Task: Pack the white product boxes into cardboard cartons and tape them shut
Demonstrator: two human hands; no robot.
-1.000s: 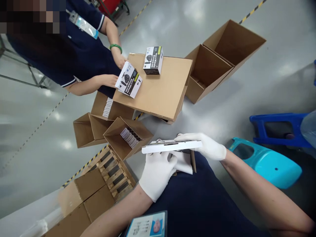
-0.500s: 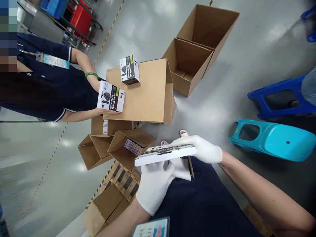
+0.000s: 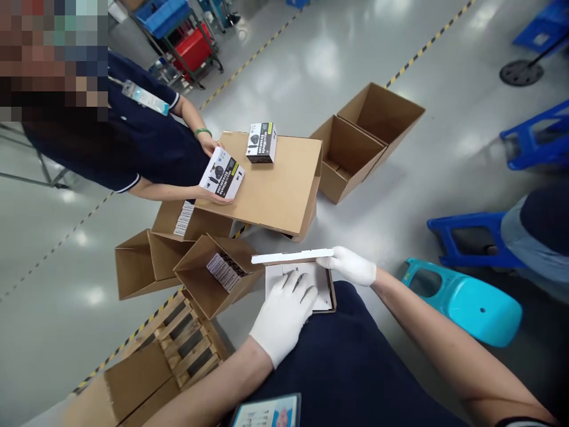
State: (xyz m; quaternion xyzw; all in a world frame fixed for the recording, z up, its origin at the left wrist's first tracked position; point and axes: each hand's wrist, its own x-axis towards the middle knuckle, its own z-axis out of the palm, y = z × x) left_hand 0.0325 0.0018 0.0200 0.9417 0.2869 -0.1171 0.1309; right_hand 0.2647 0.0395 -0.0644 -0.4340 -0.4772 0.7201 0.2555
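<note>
A small product box stands open against my lap, its lid raised nearly edge-on to the camera. My right hand, in a white glove, grips the lid at its right end. Inside the box lie white paper-like contents with a little print. My gloved left hand rests on them with fingers spread and laid flat. What is under the white layer is hidden.
Across from me a co-worker holds a printed box over a large upturned carton, where another printed box stands. Open cartons holding boxes are at left, beside a wooden pallet. At right are two open cartons and a turquoise stool.
The lid has swung up, exposing the white contents. My left hand has moved from under the lid onto them. The co-worker's box has turned and both their hands now hold it. My view has shifted.
</note>
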